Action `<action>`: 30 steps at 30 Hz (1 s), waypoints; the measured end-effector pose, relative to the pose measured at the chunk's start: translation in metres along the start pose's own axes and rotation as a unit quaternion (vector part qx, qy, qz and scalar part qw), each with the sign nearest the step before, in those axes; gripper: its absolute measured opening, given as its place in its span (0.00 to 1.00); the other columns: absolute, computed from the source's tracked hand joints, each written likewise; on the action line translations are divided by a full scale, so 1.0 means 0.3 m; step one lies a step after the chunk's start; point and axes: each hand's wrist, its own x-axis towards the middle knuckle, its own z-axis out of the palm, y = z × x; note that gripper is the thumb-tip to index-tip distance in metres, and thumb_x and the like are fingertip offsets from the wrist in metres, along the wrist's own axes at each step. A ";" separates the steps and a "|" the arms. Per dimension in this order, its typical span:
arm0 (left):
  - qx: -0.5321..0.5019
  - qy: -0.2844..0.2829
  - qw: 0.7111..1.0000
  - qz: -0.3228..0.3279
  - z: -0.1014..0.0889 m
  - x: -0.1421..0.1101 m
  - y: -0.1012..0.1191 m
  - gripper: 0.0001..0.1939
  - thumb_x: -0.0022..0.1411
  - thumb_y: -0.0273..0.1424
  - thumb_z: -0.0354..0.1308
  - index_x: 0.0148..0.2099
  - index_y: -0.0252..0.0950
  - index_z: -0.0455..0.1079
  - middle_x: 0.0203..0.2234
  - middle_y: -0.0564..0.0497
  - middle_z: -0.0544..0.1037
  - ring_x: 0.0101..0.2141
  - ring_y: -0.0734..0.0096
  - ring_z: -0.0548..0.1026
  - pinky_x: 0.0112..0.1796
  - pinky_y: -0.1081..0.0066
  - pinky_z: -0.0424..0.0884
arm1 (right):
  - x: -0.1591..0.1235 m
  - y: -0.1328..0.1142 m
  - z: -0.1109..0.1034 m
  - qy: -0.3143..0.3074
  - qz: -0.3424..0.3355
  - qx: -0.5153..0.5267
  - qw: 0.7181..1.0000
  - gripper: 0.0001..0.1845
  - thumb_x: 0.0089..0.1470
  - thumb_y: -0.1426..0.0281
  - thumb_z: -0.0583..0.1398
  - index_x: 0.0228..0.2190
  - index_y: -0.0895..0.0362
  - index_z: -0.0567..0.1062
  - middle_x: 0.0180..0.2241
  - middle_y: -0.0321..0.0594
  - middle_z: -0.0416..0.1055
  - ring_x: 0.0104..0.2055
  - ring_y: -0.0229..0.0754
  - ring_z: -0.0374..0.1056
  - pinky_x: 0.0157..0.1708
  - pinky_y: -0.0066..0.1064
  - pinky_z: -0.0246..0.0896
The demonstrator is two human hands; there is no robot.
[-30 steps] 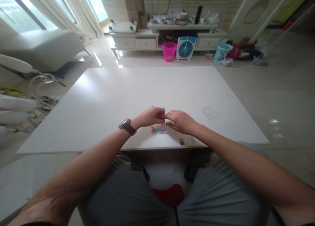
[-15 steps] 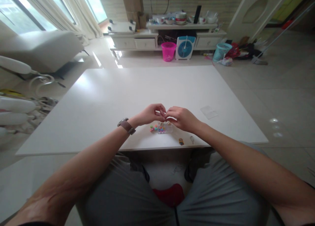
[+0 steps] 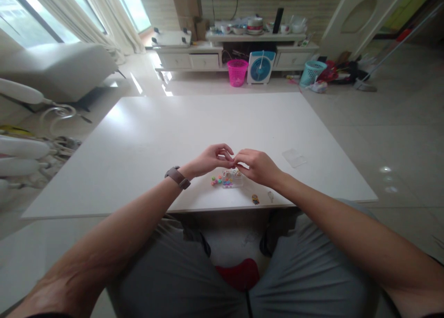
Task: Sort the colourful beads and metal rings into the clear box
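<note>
Fingertips of my left hand (image 3: 218, 157) and my right hand (image 3: 256, 164) meet above the near part of the white table. Both hands are pinched closed, and whatever lies between the fingertips is too small to make out. Just below them sits a small clear plastic box (image 3: 237, 182) with compartments, holding colourful beads (image 3: 227, 183) and some pale pieces. Several loose bright beads (image 3: 214, 181) lie against its left side. Toward the table's front edge are a yellow and blue cartoon figure charm (image 3: 255, 199) and a small silvery piece (image 3: 270, 196).
A clear flat lid (image 3: 294, 158) lies to the right on the white table (image 3: 194, 124). Beyond the table stand a pink basket (image 3: 237, 73), a blue fan (image 3: 261, 68) and a low cabinet (image 3: 204, 60) with dishes on top. White chairs (image 3: 21, 147) are at the left.
My left hand has shifted very slightly, its thumb and fingertips now closer against the right hand's fingertips. The box, beads and charm have stayed put.
</note>
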 end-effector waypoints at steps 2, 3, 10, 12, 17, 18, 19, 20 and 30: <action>0.003 -0.002 1.000 -0.001 -0.001 0.000 0.002 0.19 0.51 0.29 0.71 0.42 0.32 0.66 0.30 0.49 0.79 0.36 0.67 0.80 0.43 0.63 0.75 | 0.000 0.000 0.001 0.005 0.004 0.003 1.000 0.07 0.61 0.72 0.57 0.37 0.56 0.76 0.39 0.42 0.75 0.43 0.43 0.68 0.42 0.32 0.59; 0.005 -0.004 1.000 -0.001 -0.001 0.000 0.003 0.19 0.51 0.29 0.71 0.42 0.32 0.66 0.31 0.49 0.79 0.36 0.67 0.80 0.43 0.63 0.75 | 0.000 0.000 0.001 0.008 0.005 0.005 1.000 0.07 0.61 0.72 0.57 0.38 0.56 0.76 0.39 0.42 0.75 0.43 0.43 0.68 0.42 0.33 0.59; 0.015 0.002 1.000 -0.008 -0.009 -0.002 0.001 0.19 0.52 0.28 0.70 0.43 0.33 0.66 0.29 0.49 0.80 0.36 0.66 0.81 0.41 0.64 0.75 | -0.005 -0.001 0.009 0.002 0.025 0.000 1.000 0.12 0.61 0.71 0.57 0.44 0.56 0.77 0.42 0.45 0.76 0.45 0.45 0.69 0.44 0.35 0.61; 0.014 0.000 1.000 -0.011 -0.011 -0.002 -0.001 0.20 0.52 0.29 0.70 0.44 0.33 0.66 0.29 0.49 0.80 0.36 0.66 0.81 0.41 0.65 0.75 | -0.005 0.000 0.014 -0.001 0.027 -0.004 1.000 0.11 0.61 0.71 0.57 0.43 0.56 0.78 0.42 0.45 0.76 0.46 0.45 0.69 0.44 0.35 0.61; 0.004 -0.004 1.000 -0.017 -0.015 -0.001 -0.007 0.21 0.52 0.28 0.70 0.45 0.32 0.66 0.30 0.47 0.81 0.35 0.67 0.81 0.40 0.66 0.75 | -0.003 -0.001 0.017 0.006 0.029 0.000 1.000 0.09 0.61 0.70 0.58 0.40 0.56 0.77 0.40 0.43 0.76 0.44 0.44 0.69 0.43 0.33 0.60; 0.000 -0.004 1.000 -0.018 -0.016 0.000 -0.008 0.21 0.52 0.28 0.70 0.45 0.32 0.66 0.30 0.47 0.81 0.35 0.67 0.81 0.40 0.66 0.75 | -0.003 -0.002 0.016 0.006 0.030 0.002 1.000 0.08 0.61 0.70 0.58 0.40 0.56 0.77 0.40 0.43 0.76 0.43 0.44 0.69 0.43 0.33 0.60; -0.003 -0.003 1.000 -0.020 -0.016 0.000 -0.009 0.21 0.52 0.28 0.70 0.45 0.32 0.66 0.30 0.47 0.81 0.35 0.68 0.80 0.40 0.66 0.75 | -0.003 -0.004 0.015 0.006 0.032 0.003 0.999 0.08 0.61 0.70 0.58 0.40 0.56 0.77 0.40 0.43 0.76 0.43 0.44 0.69 0.43 0.33 0.60; -0.005 -0.002 1.000 -0.023 -0.017 0.000 -0.010 0.21 0.51 0.28 0.70 0.45 0.32 0.66 0.30 0.47 0.81 0.35 0.68 0.80 0.40 0.66 0.75 | -0.003 -0.005 0.014 0.005 0.032 0.003 0.999 0.08 0.61 0.70 0.58 0.40 0.56 0.77 0.40 0.43 0.76 0.43 0.44 0.69 0.43 0.33 0.60; -0.025 -0.007 0.999 -0.045 -0.012 -0.006 -0.004 0.21 0.50 0.26 0.70 0.45 0.32 0.67 0.30 0.50 0.79 0.36 0.69 0.80 0.41 0.66 0.75 | -0.003 -0.008 0.018 0.001 0.023 0.003 1.000 0.08 0.61 0.72 0.57 0.41 0.56 0.76 0.40 0.43 0.76 0.44 0.43 0.69 0.43 0.33 0.60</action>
